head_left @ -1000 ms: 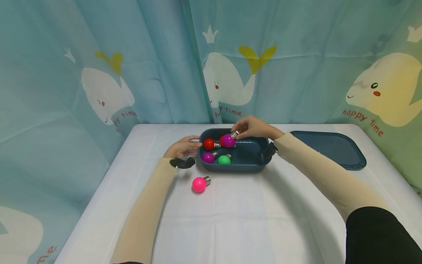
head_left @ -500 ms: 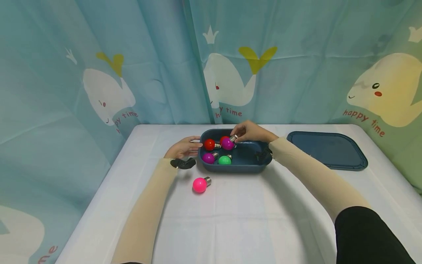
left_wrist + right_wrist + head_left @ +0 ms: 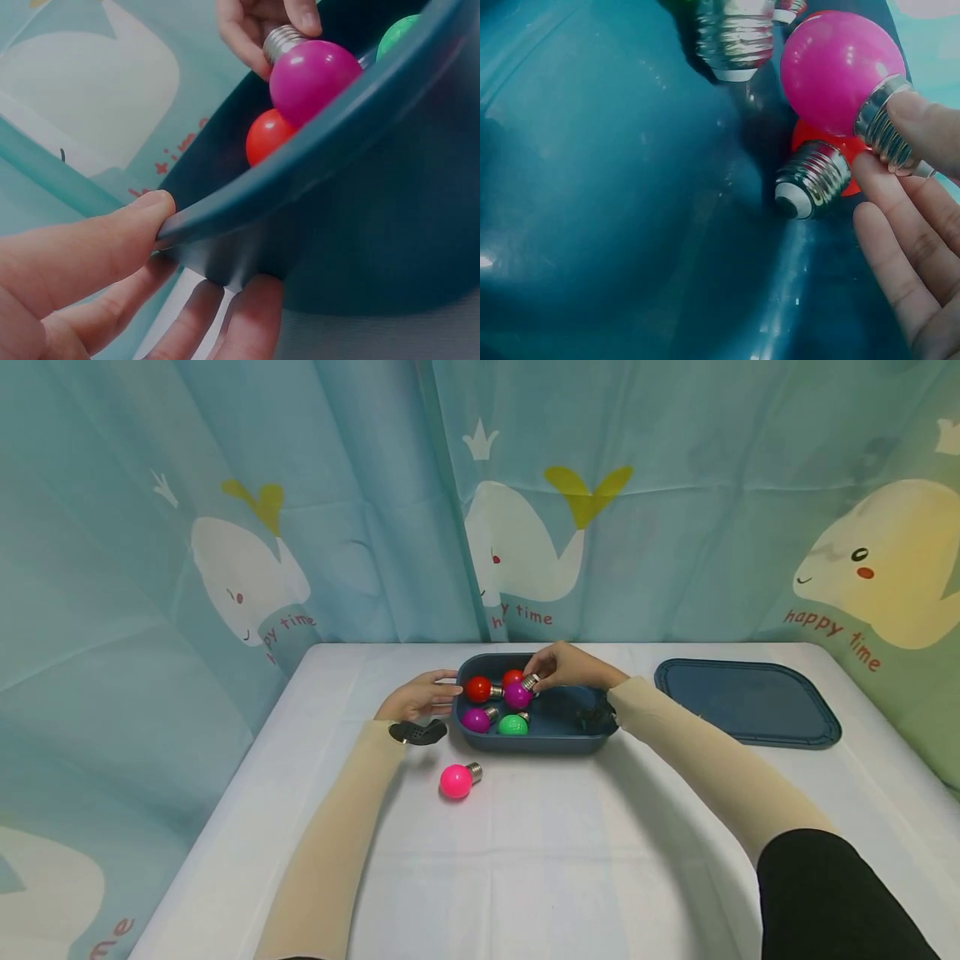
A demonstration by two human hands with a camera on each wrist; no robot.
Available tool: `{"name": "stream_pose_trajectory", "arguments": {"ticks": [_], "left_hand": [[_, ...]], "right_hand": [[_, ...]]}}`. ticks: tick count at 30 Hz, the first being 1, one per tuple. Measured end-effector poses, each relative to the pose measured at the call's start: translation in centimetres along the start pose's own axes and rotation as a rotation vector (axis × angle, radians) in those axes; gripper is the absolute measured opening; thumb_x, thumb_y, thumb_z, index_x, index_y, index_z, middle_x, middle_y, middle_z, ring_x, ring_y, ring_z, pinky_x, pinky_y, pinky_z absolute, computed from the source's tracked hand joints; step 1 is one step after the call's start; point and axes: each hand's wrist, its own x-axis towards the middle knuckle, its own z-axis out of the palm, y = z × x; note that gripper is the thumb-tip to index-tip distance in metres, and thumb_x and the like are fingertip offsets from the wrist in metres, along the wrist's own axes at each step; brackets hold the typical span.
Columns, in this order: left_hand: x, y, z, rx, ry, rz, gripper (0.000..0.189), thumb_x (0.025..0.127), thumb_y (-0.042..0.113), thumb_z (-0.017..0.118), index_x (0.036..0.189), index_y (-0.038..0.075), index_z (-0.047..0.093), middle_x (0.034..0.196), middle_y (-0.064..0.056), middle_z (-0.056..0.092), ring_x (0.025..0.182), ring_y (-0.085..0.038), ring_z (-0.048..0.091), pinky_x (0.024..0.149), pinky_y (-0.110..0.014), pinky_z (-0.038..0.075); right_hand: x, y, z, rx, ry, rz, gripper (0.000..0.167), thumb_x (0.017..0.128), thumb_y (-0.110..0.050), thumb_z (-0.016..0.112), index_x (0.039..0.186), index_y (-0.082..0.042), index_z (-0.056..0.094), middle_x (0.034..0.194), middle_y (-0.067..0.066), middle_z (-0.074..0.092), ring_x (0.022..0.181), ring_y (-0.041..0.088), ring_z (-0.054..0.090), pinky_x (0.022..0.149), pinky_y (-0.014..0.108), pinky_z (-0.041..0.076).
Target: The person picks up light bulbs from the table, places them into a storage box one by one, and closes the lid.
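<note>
Head view: our right hand (image 3: 573,666) pinches a purple bulb (image 3: 517,697) by its metal base (image 3: 875,120) over the tub (image 3: 536,745); our left hand (image 3: 420,696) grips the tub's rim. Likely light, slick, breakable: we favour that base.

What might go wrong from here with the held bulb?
The right hand pinches the held bulb by its metal base, so it might slip and drop.
It may knock the red bulb just behind it.
The left hand grips one end of the bin; a tug could shift it.
</note>
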Motion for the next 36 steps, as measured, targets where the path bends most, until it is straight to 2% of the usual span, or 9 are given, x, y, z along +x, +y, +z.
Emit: {"name": "stream_pose_trajectory", "arguments": {"ticks": [6, 18, 27, 36], "left_hand": [[0.0, 0.0, 0.1, 0.003, 0.000, 0.003, 0.060, 0.094, 0.007, 0.053, 0.147, 0.006, 0.026, 0.148, -0.019, 0.036, 0.135, -0.034, 0.037, 0.112, -0.045, 0.034], [0.1, 0.1, 0.0, -0.001, -0.004, 0.003, 0.060, 0.094, 0.007, 0.053, 0.147, 0.006, 0.026, 0.148, -0.020, 0.036, 0.135, -0.035, 0.037, 0.112, -0.045, 0.033], [-0.1, 0.2, -0.1, -0.006, -0.001, -0.004, 0.060, 0.094, 0.007, 0.053, 0.147, 0.006, 0.026, 0.149, -0.018, 0.034, 0.136, -0.034, 0.035, 0.113, -0.045, 0.032], [0.0, 0.2, 0.0, -0.004, 0.019, -0.024, 0.060, 0.093, 0.008, 0.055, 0.146, 0.008, 0.029, 0.147, -0.017, 0.037, 0.135, -0.034, 0.037, 0.112, -0.044, 0.034]], "right_hand": [[-0.1, 0.2, 0.2, -0.020, 0.001, -0.018, 0.023, 0.080, -0.007, 0.073, 0.101, 0.000, 0.068, 0.095, 0.012, 0.070, 0.077, 0.010, 0.061, 0.074, 0.025, 0.055], [0.1, 0.8, 0.4, -0.018, -0.020, -0.021, 0.022, 0.080, -0.005, 0.072, 0.100, 0.003, 0.068, 0.098, 0.018, 0.070, 0.086, 0.020, 0.067, 0.079, 0.032, 0.057], [0.0, 0.7, 0.1, -0.060, -0.042, -0.007, 0.020, 0.079, -0.004, 0.073, 0.098, 0.001, 0.069, 0.096, 0.015, 0.070, 0.083, 0.016, 0.066, 0.079, 0.031, 0.058], [-0.3, 1.3, -0.4, -0.045, -0.082, -0.007, 0.023, 0.076, 0.000, 0.074, 0.098, 0.003, 0.068, 0.098, 0.016, 0.070, 0.086, 0.017, 0.066, 0.079, 0.030, 0.058]]}}
